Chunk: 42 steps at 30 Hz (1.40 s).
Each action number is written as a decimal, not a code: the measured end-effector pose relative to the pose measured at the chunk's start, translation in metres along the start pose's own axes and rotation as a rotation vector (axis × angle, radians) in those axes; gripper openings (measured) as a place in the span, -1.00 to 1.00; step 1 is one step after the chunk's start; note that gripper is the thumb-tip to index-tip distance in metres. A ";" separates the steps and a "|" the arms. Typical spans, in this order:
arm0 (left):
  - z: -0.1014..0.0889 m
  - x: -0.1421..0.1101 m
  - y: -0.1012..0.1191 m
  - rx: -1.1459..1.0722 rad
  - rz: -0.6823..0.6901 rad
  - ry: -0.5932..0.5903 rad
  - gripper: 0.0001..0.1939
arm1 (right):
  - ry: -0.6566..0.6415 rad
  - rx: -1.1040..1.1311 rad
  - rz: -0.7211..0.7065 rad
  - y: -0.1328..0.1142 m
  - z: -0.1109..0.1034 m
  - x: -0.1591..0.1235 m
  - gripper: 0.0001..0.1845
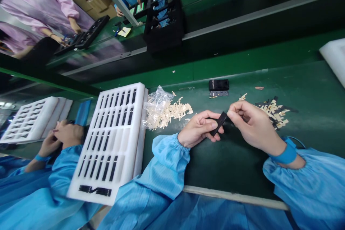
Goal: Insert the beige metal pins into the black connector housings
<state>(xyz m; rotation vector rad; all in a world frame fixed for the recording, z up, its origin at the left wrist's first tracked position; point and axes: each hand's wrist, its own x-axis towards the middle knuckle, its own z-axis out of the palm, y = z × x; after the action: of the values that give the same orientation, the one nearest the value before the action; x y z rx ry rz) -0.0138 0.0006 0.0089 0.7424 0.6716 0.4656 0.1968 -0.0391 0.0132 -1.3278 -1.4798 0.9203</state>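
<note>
My left hand (198, 128) is closed around a small flat black part (219, 123), thumb on top. My right hand (249, 124) pinches the upper end of the same part with its fingertips. Both hands hover just above the dark green bench (231, 158), near its front edge. Left of my hands lies a pile of small beige pieces (172, 111) spilling from a clear plastic bag (157, 100). To the right sits a heap of black and beige scraps (273, 113).
A white foam tray (113, 140) with slots of black parts lies at my left. Two black parts (219, 87) rest farther back. A neighbour's hands (63, 136) work at the left beside another white tray (29, 118). A black rack (164, 18) stands beyond; white foam (335, 59) at right.
</note>
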 end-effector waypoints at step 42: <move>-0.006 -0.001 -0.009 -0.071 -0.060 -0.133 -0.53 | -0.226 0.662 0.227 -0.007 0.017 -0.014 -0.69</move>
<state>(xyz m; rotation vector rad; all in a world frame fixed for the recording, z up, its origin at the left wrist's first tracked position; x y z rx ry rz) -0.0173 -0.0026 -0.0010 0.6782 0.5483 0.3800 0.1779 -0.0534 0.0129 -0.9220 -1.0429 1.5843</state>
